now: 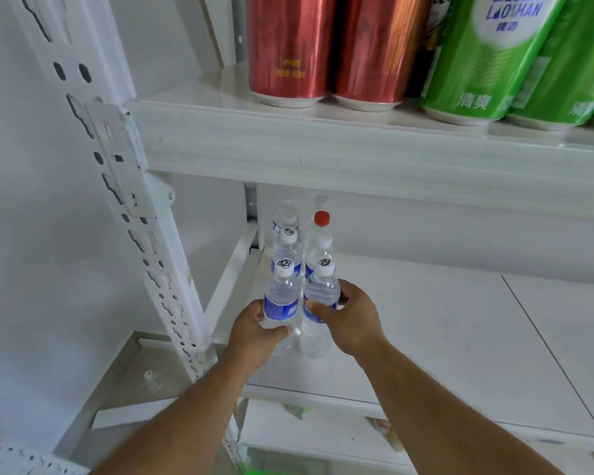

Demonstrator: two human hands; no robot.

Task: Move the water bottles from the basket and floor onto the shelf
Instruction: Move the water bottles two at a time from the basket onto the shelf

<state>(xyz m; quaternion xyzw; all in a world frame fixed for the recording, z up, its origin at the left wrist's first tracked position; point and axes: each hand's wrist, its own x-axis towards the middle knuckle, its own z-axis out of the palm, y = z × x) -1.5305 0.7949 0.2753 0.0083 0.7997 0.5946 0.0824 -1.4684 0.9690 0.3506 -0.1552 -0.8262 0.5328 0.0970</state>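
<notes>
Two rows of clear water bottles with blue labels stand at the left end of the white shelf [443, 337]. My left hand [254, 334] grips the front bottle of the left row [282, 303]. My right hand [352, 318] grips the front bottle of the right row [319, 296]. Both bottles stand upright at the shelf's front. Behind them stand more bottles with white caps [288, 236], and one with a red cap [321, 218] is at the back of the right row. The basket and floor are out of view.
On the upper shelf [323, 149] stand red cans [288, 46] and green cans [487, 56]. A white perforated upright post [144, 214] rises at the left. A white wall is further left. Lower down, small items lie on another shelf [306, 430].
</notes>
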